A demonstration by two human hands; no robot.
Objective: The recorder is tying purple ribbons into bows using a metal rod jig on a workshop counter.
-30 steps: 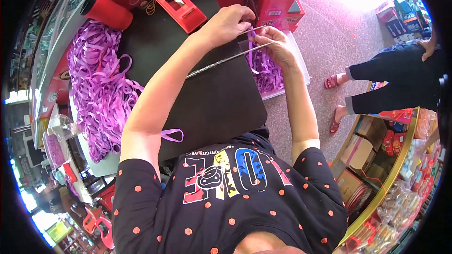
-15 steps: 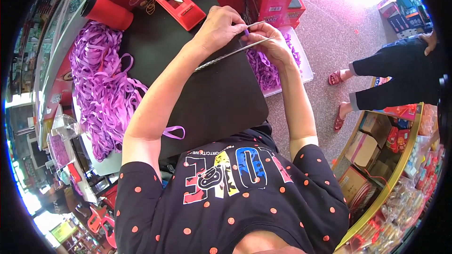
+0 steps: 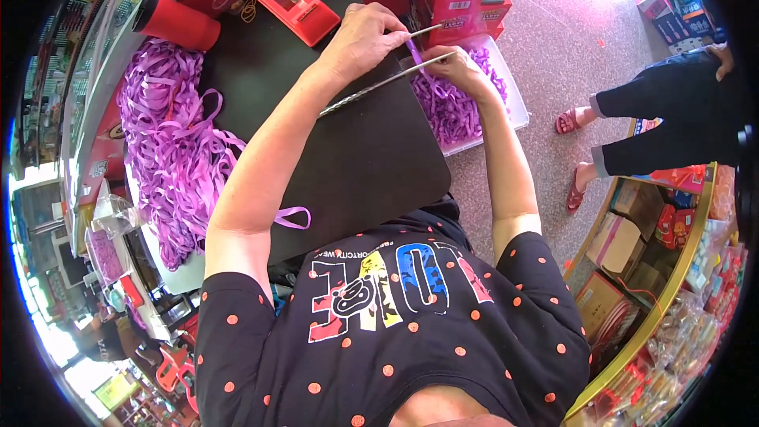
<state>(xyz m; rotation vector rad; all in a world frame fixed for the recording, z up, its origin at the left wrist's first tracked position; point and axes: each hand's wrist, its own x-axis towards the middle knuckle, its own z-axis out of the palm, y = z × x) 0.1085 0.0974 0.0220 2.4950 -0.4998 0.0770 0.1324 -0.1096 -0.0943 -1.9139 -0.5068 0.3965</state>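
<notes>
**Purple ribbon worked between two metal rods**

Over the far edge of the black table (image 3: 371, 150), both hands meet close together. The left hand (image 3: 365, 38) is closed around a thin metal rod (image 3: 423, 29), fingers curled over it. The right hand (image 3: 458, 69) pinches a short purple ribbon (image 3: 415, 51) and also bears on a second, longer metal rod (image 3: 371, 91) that slants across the table top. The ribbon runs between the two hands, just above a white tray (image 3: 510, 91) filled with more purple strips. To the left, a big heap of purple ribbon (image 3: 170, 142) spills along the table's side. A red tape dispenser (image 3: 294, 5) and a red cup (image 3: 175, 22) sit at the far end. Another person stands on the floor (image 3: 553, 24) to the right, well apart.
</notes>
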